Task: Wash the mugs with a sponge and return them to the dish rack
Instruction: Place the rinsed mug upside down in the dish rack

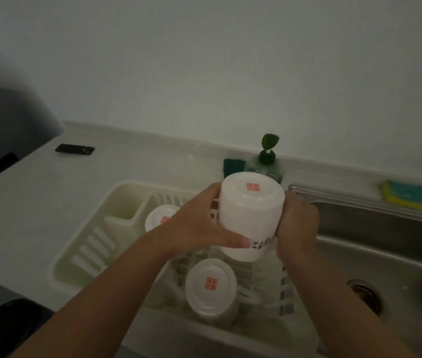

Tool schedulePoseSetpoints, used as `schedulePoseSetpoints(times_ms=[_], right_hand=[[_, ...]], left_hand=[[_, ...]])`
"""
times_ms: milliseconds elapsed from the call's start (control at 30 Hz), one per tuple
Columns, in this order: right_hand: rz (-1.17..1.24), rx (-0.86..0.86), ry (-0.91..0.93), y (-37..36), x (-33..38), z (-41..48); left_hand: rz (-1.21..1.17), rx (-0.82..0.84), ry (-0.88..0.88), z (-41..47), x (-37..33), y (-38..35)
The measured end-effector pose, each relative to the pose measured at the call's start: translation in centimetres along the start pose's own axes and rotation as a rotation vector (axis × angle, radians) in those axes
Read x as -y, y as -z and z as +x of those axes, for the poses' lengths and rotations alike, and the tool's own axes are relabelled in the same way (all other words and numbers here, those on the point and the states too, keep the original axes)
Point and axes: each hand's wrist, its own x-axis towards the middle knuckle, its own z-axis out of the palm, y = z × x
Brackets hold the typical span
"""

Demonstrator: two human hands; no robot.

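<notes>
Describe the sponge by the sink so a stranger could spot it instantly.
Start at the steel sink on the right, then look along the counter ledge behind it. The sponge lies flat there, alone, far right. It is teal on top with a yellow layer beneath.

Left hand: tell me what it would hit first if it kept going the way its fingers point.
The left hand grips the upturned white mug, fingers pointing rightward across it. Pushed on, it would likely meet the right hand on the mug's far side first; depth is unclear.

A dark phone (75,149) lies on the white counter (24,202).
</notes>
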Motion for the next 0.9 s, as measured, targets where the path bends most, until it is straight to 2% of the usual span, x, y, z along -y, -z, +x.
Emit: schedulePoseSetpoints(times_ms=[67,133,233,333,433,567,767,900], right_hand=[[0.058,-0.032,-0.039,-0.4,-0.8,-0.3],[0.013,0.003,-0.022,-0.9,-2.0,-0.6],[-0.076,0.055,0.008,-1.9,-2.7,-1.4],[-0.143,-0.01,0.037,-2.4,-1.8,-2.0],[-0.136,0.015,0.031,-2.8,-1.3,-2.5],[-0.044,0.089,-0.055,-3.4,-1.4,-2.6],[-0.187,0.122,0.002,-3.5,-3.1,-3.3],[-0.18,0.079,-0.052,-3.8,-4.2,-3.1]], left_hand=[[0.008,-0.01,-0.043,0.2,1.0,-0.2],[-0.016,-0.003,-0.072,0.3,2.5,-0.2],[-0.039,0.009,-0.044,0.8,4.2,0.4],[-0.034,0.025,0.002,1.3,5.4,1.1],[-0.041,0.027,-0.007,1.5,5.5,1.4],[0.016,0.029,-0.051,2.1,5.7,1.3],[0.104,0.038,-0.131,2.1,7.6,0.2],[0.122,0.038,-0.146,2.3,8.6,-1.2]])
